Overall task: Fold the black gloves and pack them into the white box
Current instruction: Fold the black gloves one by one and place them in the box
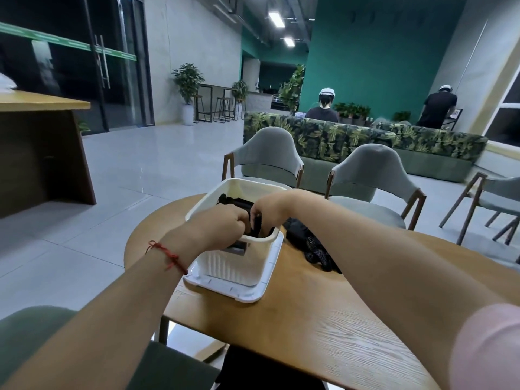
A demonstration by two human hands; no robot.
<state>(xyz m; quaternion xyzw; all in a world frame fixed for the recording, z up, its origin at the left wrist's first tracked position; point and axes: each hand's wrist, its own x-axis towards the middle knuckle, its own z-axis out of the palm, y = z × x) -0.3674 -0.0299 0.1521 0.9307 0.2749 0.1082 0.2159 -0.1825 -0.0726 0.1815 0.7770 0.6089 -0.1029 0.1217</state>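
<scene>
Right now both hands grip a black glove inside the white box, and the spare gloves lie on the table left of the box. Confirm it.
One slip: in the head view the spare gloves lie on the table right of the white box, not left. Left hand and right hand do grip a black glove inside it.

Beyond the right hand [268, 211] stand two grey chairs [264, 153] and a leaf-print sofa [351, 139] before a teal wall [380, 66]. Left of the left hand [225, 225] spread pale floor tiles [135, 164], a wooden desk [42, 153] and dark glass doors [70, 66]. Far beyond stand what may be bar stools [222, 106], under ceiling strip lights [276, 18].
</scene>
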